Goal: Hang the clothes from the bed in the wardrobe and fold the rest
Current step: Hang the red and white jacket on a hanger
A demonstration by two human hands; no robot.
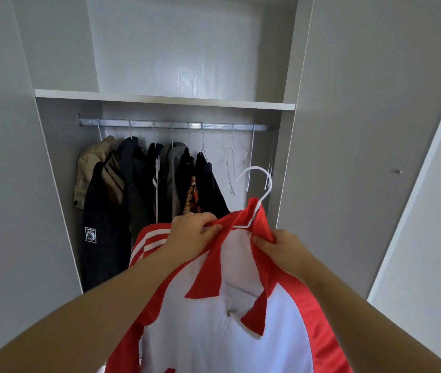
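Left hand point(192, 232) and right hand point(275, 246) pinch red-and-white zip jacket point(208, 332) collar; white wire hanger point(254, 168) hook at 1 o'clock, silver metal rail point(173, 125) beyond, right hand nearer.

Wardrobe rail point(216, 126) under white shelf point(160, 99) carries tan coat point(90, 162), dark jackets point(133, 184) at left, empty hangers point(230, 168) at right.

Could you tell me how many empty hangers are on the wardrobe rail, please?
3 empty hangers: one beside the dark clothes, one right of it, one at the rail's right end, where more may hide.
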